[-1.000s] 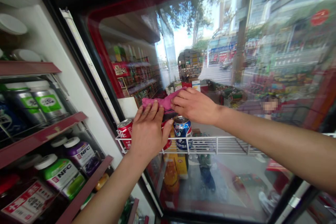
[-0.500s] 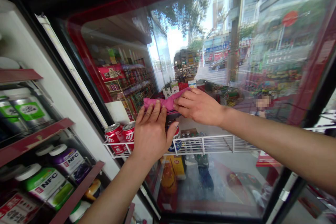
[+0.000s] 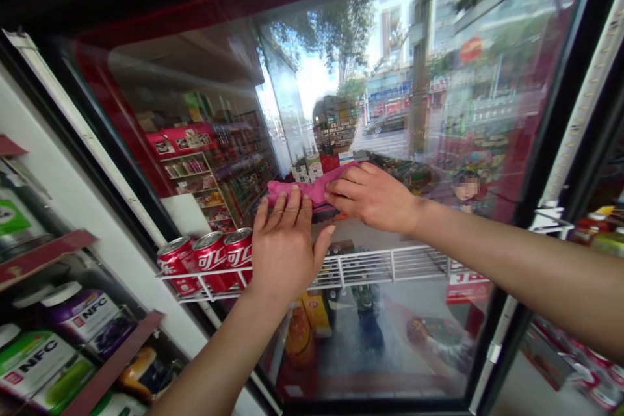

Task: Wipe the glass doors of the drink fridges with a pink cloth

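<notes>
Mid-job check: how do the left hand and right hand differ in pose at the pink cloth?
The left hand points mostly up the picture; the right hand points toward picture left. The left hand's fingers are fairly straight with the thumb spread out; the right hand's are more bent, with no thumb plainly showing. The left hand sits lower in the picture than the right hand. Both are bare and touch the pink cloth.

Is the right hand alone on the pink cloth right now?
No: the left hand touches the pink cloth too, beside the right hand.
</notes>
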Available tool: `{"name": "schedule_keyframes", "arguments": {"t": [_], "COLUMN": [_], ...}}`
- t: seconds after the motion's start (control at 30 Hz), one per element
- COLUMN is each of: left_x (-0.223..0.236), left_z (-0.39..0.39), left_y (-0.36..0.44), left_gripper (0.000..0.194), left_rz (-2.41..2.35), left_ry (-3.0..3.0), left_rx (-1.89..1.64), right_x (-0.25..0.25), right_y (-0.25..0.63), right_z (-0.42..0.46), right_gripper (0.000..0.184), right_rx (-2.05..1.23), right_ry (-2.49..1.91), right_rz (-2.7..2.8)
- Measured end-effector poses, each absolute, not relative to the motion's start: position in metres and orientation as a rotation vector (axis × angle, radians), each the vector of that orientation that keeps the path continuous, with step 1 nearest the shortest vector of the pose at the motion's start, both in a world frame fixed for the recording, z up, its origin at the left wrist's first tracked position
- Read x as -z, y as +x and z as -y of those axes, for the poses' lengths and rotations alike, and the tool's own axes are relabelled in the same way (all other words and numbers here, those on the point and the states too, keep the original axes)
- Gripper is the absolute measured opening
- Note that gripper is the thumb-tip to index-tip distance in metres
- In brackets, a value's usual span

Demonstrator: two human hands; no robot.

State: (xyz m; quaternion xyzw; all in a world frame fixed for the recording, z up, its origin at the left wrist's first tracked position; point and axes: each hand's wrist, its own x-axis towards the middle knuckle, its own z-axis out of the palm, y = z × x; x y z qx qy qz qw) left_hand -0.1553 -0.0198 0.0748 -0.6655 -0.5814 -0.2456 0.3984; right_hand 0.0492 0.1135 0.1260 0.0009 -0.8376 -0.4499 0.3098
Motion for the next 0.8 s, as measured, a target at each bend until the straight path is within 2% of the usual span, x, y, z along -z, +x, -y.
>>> {"name": "schedule_keyframes", "arguments": {"t": [0.8], "left_x": [-0.059], "left_z": [-0.007], "left_y": [-0.033], "left_gripper": [0.070], "left_rz": [1.465], "left_ry": [-1.841], "left_rx": [0.780], "right_x": [-0.108], "right_y": [0.184], "right_z": [-0.126], "right_gripper": [0.027], "right_rx": [1.180], "right_ry": [-0.317], "right_rz": [2.198]}}
